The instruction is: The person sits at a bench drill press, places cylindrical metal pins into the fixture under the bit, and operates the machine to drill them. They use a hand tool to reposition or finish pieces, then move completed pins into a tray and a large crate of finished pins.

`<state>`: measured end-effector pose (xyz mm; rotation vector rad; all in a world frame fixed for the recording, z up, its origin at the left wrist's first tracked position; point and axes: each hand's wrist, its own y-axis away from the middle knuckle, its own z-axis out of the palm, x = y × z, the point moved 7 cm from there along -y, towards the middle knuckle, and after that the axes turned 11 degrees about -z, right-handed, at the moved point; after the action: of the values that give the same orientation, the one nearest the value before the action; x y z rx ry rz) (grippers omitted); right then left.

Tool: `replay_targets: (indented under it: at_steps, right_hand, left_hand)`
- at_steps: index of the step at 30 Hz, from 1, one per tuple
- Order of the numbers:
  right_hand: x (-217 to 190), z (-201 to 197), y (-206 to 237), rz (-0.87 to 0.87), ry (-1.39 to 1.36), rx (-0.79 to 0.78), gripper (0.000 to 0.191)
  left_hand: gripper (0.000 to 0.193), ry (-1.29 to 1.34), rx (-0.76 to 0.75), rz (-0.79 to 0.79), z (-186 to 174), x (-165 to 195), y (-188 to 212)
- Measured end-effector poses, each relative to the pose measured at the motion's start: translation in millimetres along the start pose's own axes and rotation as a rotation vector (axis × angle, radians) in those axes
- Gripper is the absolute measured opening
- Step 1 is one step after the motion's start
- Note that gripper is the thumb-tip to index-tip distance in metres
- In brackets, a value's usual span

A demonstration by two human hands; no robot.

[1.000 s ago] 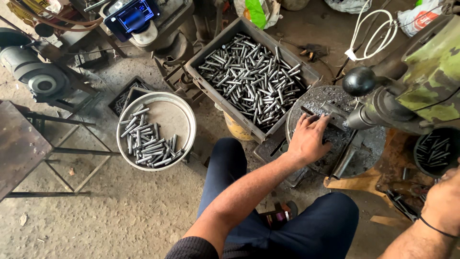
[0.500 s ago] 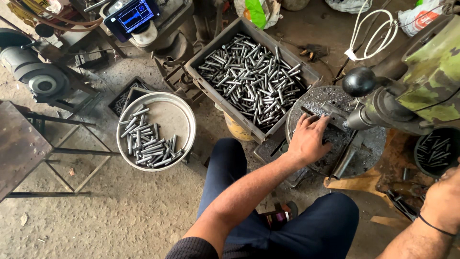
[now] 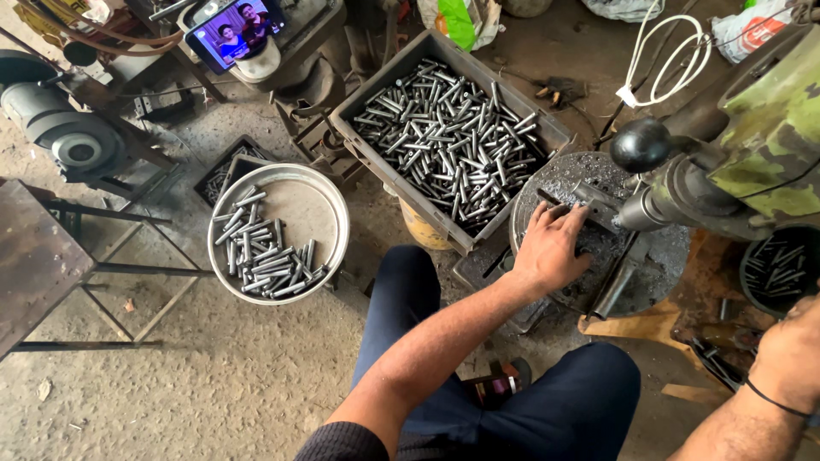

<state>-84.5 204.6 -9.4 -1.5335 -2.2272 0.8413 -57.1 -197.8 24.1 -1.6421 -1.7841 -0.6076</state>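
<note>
A green drilling machine fills the right side, a black ball knob on its lever jutting left. Under its spindle sits the round machine table, dark and littered with metal shavings. Just left of it, a grey rectangular crate is heaped with short steel rods. Further left a round metal basin holds a smaller batch of cut rods gathered in its lower half, the upper half bare. A dark metal stand occupies the left edge, with bare concrete floor between it and the person's knees.

The left hand lies palm down on the machine table's near-left part, fingers spread a little and pressed onto a small metal piece beneath the fingertips; whether they pinch it cannot be told. The crate's rim stands close beside this hand's thumb side, the spindle housing close on the other, leaving little side room.

The right hand shows only as wrist and back at the lower right edge; its fingers are hidden, near a dark bucket of rods
</note>
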Motion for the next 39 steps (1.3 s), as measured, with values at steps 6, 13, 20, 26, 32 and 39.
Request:
replay_targets:
  at_steps: [6, 13, 20, 26, 32, 39]
  right_hand:
    - [-9.5, -7.5, -1.7, -0.111, 0.078, 0.081, 0.028]
    - [-16.4, -11.9, -6.5, -0.043, 0.024, 0.048, 0.029]
    - [-14.3, -10.3, -6.3, -0.031, 0.076, 0.019, 0.017]
    - [-6.8, -5.1, -3.1, -0.049, 0.037, 0.057, 0.02]
    - [0.5, 1.1, -4.1, -0.017, -0.038, 0.06, 0.021]
    - [-1.0, 1.0, -3.4, -0.033, -0.025, 0.077, 0.019]
  left_hand:
    - [0.088, 0.008, 0.005, 0.007, -1.5, 0.8, 1.2]
    - [0.087, 0.004, -0.002, -0.008, -2.5, 0.5, -0.7]
    - [0.088, 0.022, -0.006, -0.012, -4.2, 1.6, -0.7]
    - [0.089, 0.007, -0.007, -0.001, -4.5, 2.8, -1.4]
    - [0.088, 0.007, -0.008, -0.003, -4.2, 2.8, -0.9]
    - [0.087, 0.018, -0.004, 0.001, -3.5, 2.2, -0.3]
